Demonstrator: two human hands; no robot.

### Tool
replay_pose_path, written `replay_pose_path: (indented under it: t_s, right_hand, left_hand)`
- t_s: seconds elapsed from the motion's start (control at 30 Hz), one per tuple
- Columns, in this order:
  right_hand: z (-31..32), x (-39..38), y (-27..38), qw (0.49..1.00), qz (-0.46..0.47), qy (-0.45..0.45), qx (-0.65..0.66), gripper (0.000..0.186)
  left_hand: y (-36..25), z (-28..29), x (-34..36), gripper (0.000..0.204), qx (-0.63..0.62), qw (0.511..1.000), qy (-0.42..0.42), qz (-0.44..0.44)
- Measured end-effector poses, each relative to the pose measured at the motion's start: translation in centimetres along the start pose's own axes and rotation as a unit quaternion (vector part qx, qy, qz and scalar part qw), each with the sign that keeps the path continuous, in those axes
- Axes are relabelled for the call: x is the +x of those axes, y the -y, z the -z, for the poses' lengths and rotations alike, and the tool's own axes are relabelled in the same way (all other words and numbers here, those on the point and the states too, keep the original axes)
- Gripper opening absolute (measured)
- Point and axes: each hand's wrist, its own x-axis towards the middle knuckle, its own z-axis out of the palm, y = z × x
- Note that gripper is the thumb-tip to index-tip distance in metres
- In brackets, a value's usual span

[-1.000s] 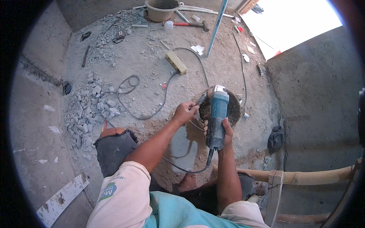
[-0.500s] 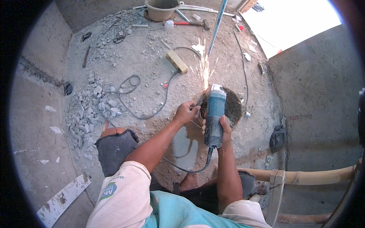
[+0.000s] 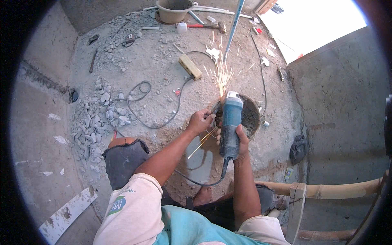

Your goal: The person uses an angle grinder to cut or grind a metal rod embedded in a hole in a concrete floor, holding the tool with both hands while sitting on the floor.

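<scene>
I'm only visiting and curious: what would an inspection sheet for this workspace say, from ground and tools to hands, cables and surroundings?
Surface: dusty ground, strewn with small stones.
Job's things: teal grinder over a round tub; sparks spray from the grinder's head.
Clutter: broken rubble at left; red-handled hammer and pale basin at the far end.
Grip: right hand wrapped around the grinder; left hand at the tub's left rim, its hold unclear.
Cables: grey cable loops from a tan box; dark cord leaves the grinder's rear.
Surroundings: rough grey walls, bright opening upper right, bamboo pole lower right.
</scene>
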Motion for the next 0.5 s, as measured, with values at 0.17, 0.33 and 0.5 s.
replay_pose_path:
  t_s: [0.17, 0.33, 0.5]
  right_hand:
    - [-0.2, 0.1, -0.1, 1.000, -0.005, 0.002, -0.005, 0.071]
    - [0.9, 0.0, 0.2, 1.000, 0.001, 0.014, 0.008, 0.060]
    - [0.2, 0.0, 0.2, 1.000, 0.000, 0.018, 0.020, 0.061]
  left_hand:
    - [-0.2, 0.0, -0.1, 0.019, -0.012, 1.000, 0.000, 0.016]
    - [0.0, -0.2, 0.0, 0.019, 0.012, 1.000, -0.002, 0.008]
    - [1.8, -0.1, 0.6, 0.019, 0.006, 1.000, -0.012, -0.024]
